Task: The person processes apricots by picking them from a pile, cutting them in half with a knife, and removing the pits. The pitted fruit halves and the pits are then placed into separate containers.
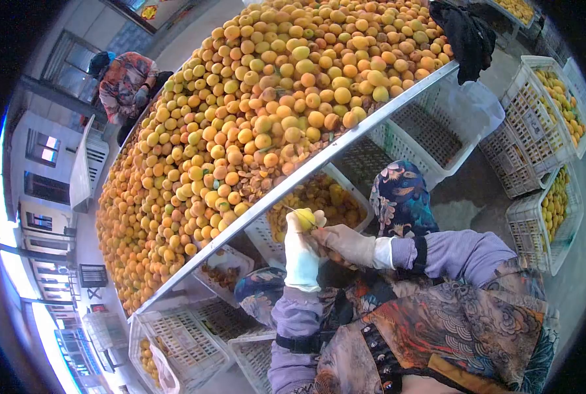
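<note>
My left hand (300, 253), in a white glove, is closed around a yellow-green apricot (304, 218). Close against it, my gloved right hand (347, 243) is pinched, with its fingertips at the fruit. A thin dark line shows by the apricot, but what the right fingers grip is too small to make out. Both hands are just above a white crate (260, 238) of split apricots (332, 200), in front of the table's metal edge (267, 203). Beyond that edge lies a large heap of whole apricots (240, 125).
Crates of apricots (532, 125) are stacked at the right. More white crates (181, 335) stand at lower left and under the table edge (431, 125). A black cloth (463, 39) hangs over the table corner. Another person (125, 88) works at the far left side.
</note>
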The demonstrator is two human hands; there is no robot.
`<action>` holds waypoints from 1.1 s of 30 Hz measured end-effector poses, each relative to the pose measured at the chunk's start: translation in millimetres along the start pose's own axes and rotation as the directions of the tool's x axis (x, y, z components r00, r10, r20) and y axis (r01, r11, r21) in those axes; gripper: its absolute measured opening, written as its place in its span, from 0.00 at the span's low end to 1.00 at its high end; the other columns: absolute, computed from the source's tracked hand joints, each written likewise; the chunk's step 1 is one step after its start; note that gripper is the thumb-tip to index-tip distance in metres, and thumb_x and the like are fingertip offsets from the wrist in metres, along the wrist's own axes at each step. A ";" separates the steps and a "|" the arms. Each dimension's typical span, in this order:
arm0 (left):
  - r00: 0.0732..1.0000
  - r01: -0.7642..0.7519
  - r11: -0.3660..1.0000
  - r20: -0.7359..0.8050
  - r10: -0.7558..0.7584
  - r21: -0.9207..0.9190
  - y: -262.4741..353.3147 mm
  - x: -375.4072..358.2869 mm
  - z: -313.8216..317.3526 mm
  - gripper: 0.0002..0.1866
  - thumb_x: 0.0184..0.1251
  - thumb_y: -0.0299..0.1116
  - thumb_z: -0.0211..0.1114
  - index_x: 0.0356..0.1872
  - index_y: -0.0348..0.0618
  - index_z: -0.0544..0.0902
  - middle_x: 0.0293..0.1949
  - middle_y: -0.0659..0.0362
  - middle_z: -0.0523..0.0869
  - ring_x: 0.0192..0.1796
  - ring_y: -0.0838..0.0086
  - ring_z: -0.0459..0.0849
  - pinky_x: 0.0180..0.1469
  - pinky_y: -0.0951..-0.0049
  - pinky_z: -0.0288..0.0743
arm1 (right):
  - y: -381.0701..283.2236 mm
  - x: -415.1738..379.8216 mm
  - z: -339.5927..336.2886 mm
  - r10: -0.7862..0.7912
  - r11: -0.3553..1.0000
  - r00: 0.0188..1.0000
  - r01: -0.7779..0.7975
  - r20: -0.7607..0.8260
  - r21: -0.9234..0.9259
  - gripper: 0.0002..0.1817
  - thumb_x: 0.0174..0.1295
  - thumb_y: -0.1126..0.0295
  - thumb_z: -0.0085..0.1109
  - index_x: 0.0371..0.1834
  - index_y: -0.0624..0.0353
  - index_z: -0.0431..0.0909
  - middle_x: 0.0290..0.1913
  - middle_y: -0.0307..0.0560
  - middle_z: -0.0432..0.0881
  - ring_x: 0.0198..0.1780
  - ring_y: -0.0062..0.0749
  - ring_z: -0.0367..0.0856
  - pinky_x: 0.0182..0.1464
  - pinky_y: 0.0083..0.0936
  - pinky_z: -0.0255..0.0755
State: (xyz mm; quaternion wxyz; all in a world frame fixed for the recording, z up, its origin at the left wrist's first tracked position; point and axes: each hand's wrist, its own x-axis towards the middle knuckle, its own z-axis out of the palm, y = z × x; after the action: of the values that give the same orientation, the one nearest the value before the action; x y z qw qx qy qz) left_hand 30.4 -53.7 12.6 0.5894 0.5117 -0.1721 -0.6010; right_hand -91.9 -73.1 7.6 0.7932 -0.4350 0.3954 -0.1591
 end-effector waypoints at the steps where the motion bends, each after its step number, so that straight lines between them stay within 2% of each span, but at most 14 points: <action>1: 0.999 -0.035 0.998 -0.014 0.036 0.052 -1.3 2.7 -2.7 0.23 0.69 0.55 0.49 0.43 0.43 0.74 0.39 0.53 0.82 0.36 0.73 0.79 0.34 0.73 0.75 | -2.5 0.1 -0.5 0.031 0.999 0.999 -0.030 0.025 -0.029 0.27 0.65 0.42 0.43 0.27 0.56 0.74 0.15 0.34 0.66 0.14 0.21 0.63 0.15 0.22 0.56; 5: 0.984 -0.169 0.948 -0.015 0.179 0.268 -2.8 7.5 -6.0 0.22 0.69 0.53 0.50 0.43 0.41 0.74 0.37 0.53 0.82 0.36 0.71 0.80 0.38 0.71 0.76 | -14.4 -7.4 0.1 0.185 0.974 0.975 -0.198 0.124 0.106 0.26 0.65 0.41 0.41 0.26 0.53 0.71 0.12 0.33 0.60 0.11 0.20 0.57 0.12 0.21 0.52; 7: 0.999 -0.036 0.999 -0.014 0.036 0.026 -0.8 5.7 -3.6 0.22 0.69 0.52 0.52 0.43 0.41 0.74 0.35 0.53 0.81 0.37 0.68 0.81 0.41 0.68 0.76 | -11.7 -10.7 3.0 0.169 0.910 0.953 -0.249 0.253 0.331 0.26 0.66 0.40 0.38 0.27 0.51 0.69 0.09 0.30 0.55 0.08 0.19 0.52 0.09 0.21 0.47; 10: 1.000 0.028 0.992 0.007 -0.027 -0.119 2.6 -1.9 4.3 0.24 0.68 0.55 0.51 0.44 0.40 0.74 0.36 0.52 0.82 0.39 0.65 0.81 0.46 0.66 0.76 | -3.8 -9.3 5.0 0.087 0.888 0.944 -0.218 0.318 0.405 0.26 0.65 0.39 0.38 0.27 0.50 0.69 0.08 0.29 0.54 0.06 0.18 0.49 0.07 0.21 0.43; 17: 0.997 0.018 0.980 0.076 -0.002 -0.199 -9.0 -2.6 0.6 0.30 0.66 0.60 0.49 0.49 0.40 0.75 0.40 0.50 0.82 0.45 0.59 0.81 0.51 0.60 0.75 | 5.9 -5.8 -1.5 -0.007 0.846 0.898 -0.230 0.441 0.482 0.28 0.64 0.36 0.38 0.26 0.51 0.68 0.08 0.29 0.53 0.06 0.18 0.49 0.07 0.20 0.43; 20: 0.994 0.068 0.962 0.096 -0.044 -0.264 -2.8 -6.4 -0.2 0.27 0.68 0.57 0.49 0.50 0.40 0.74 0.43 0.49 0.82 0.46 0.58 0.81 0.53 0.57 0.73 | 3.5 -6.8 -0.6 0.019 0.889 0.918 -0.197 0.396 0.414 0.28 0.65 0.38 0.40 0.27 0.52 0.69 0.08 0.30 0.56 0.06 0.18 0.51 0.08 0.20 0.46; 21: 0.995 0.057 0.964 0.096 -0.033 -0.261 -1.5 -3.7 -7.2 0.27 0.68 0.57 0.49 0.50 0.40 0.74 0.43 0.49 0.82 0.46 0.58 0.81 0.53 0.57 0.73 | 0.4 -11.4 -1.4 -0.010 0.959 0.952 -0.077 0.306 0.271 0.26 0.65 0.40 0.42 0.27 0.53 0.70 0.09 0.31 0.58 0.07 0.19 0.52 0.08 0.20 0.47; 22: 0.993 -0.045 0.979 0.100 0.067 -0.201 -3.3 2.1 -20.3 0.27 0.69 0.55 0.48 0.51 0.39 0.73 0.44 0.48 0.81 0.47 0.59 0.80 0.54 0.59 0.73 | -4.3 -15.7 -1.8 -0.057 0.993 0.974 0.034 0.217 0.109 0.25 0.65 0.42 0.44 0.28 0.54 0.71 0.09 0.32 0.60 0.07 0.19 0.53 0.09 0.20 0.48; 23: 0.980 -0.149 0.978 0.109 0.166 -0.144 -6.0 6.9 -31.5 0.26 0.70 0.54 0.48 0.51 0.39 0.71 0.44 0.47 0.80 0.49 0.60 0.79 0.55 0.62 0.72 | -9.8 -18.1 -3.6 -0.062 0.994 0.973 0.040 0.222 0.102 0.25 0.65 0.42 0.44 0.28 0.54 0.71 0.09 0.32 0.60 0.07 0.19 0.53 0.09 0.20 0.48; 25: 0.970 -0.236 0.971 0.060 0.237 -0.018 -5.9 6.1 -38.7 0.24 0.71 0.52 0.48 0.51 0.38 0.72 0.46 0.50 0.79 0.49 0.64 0.79 0.55 0.65 0.71 | -19.4 -19.2 -9.5 -0.100 0.989 0.995 0.102 -0.018 0.111 0.23 0.65 0.46 0.47 0.28 0.55 0.72 0.11 0.34 0.65 0.10 0.19 0.59 0.11 0.20 0.52; 27: 0.853 -0.482 0.669 0.128 0.506 0.566 6.9 -9.2 -24.9 0.22 0.71 0.48 0.50 0.51 0.37 0.74 0.47 0.54 0.79 0.48 0.67 0.78 0.54 0.68 0.71 | -28.8 -11.1 -18.2 -0.107 0.978 0.985 0.128 -0.133 0.162 0.21 0.65 0.48 0.49 0.33 0.56 0.74 0.18 0.36 0.71 0.18 0.18 0.67 0.17 0.17 0.59; 29: 0.797 -0.549 0.601 0.148 0.585 0.581 6.5 -12.7 -15.9 0.22 0.68 0.45 0.54 0.51 0.36 0.75 0.45 0.53 0.79 0.45 0.66 0.79 0.51 0.68 0.72 | -26.1 3.5 -14.6 -0.127 0.969 0.966 0.170 -0.226 0.180 0.22 0.64 0.47 0.49 0.38 0.57 0.74 0.27 0.36 0.75 0.24 0.16 0.69 0.22 0.17 0.63; 32: 0.597 -0.653 0.177 0.357 0.718 0.737 6.9 -15.1 -11.2 0.25 0.62 0.46 0.60 0.51 0.36 0.76 0.41 0.48 0.79 0.42 0.57 0.79 0.47 0.64 0.73 | -13.3 21.5 -0.1 -0.214 0.930 0.966 0.246 -0.143 0.274 0.21 0.64 0.49 0.52 0.41 0.59 0.74 0.35 0.35 0.76 0.32 0.15 0.72 0.30 0.16 0.68; 33: 0.517 -0.642 0.015 0.419 0.746 0.766 6.2 -15.4 -8.0 0.26 0.62 0.50 0.59 0.51 0.36 0.76 0.39 0.48 0.80 0.40 0.55 0.79 0.45 0.62 0.73 | -15.9 18.2 9.3 -0.327 0.834 0.931 0.366 -0.165 0.412 0.19 0.64 0.54 0.55 0.42 0.60 0.73 0.35 0.34 0.76 0.34 0.16 0.73 0.37 0.16 0.70</action>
State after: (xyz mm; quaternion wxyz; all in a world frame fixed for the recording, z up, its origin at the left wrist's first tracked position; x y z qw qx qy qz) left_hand 36.8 -38.4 20.6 0.4636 0.6074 -0.6446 -0.0260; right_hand -71.7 -87.8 14.5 0.8101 -0.3033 0.2984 -0.4034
